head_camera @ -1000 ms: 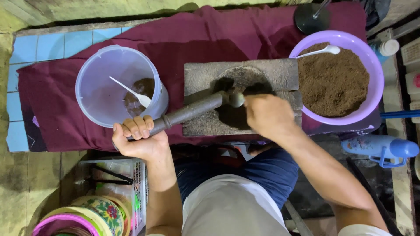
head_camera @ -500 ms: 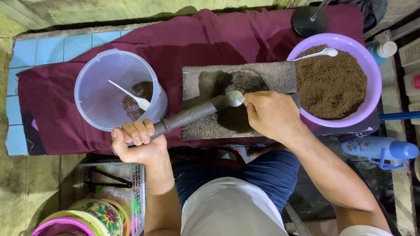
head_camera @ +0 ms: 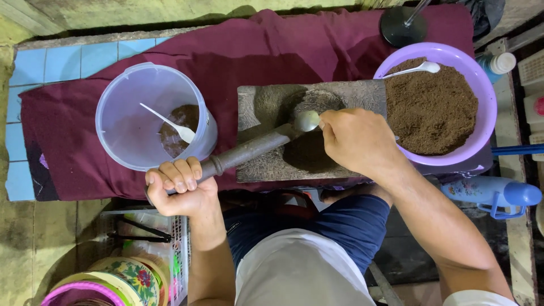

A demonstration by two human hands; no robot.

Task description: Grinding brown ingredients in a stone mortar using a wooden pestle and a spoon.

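A grey stone grinding slab [head_camera: 266, 105] lies on a maroon cloth [head_camera: 226, 51]. My left hand [head_camera: 180, 190] grips the near end of a long stone roller [head_camera: 249, 150] that slants up onto the slab. My right hand [head_camera: 357, 139] holds a metal spoon [head_camera: 307, 120], its bowl just above the slab's dark hollow beside the roller's far end. A purple bowl [head_camera: 487, 113] of brown powder, with a white spoon [head_camera: 411, 69] in it, sits right of the slab.
A clear plastic bucket [head_camera: 130, 122] with a white spoon and some brown paste stands left of the slab. A blue bottle [head_camera: 493, 192] lies at the right. A patterned container [head_camera: 124, 277] and a basket sit lower left. Blue tiles border the cloth.
My right hand has drawn back toward me and now shows a metal spoon over the slab. The roller's far end has slid back off the slab's centre.
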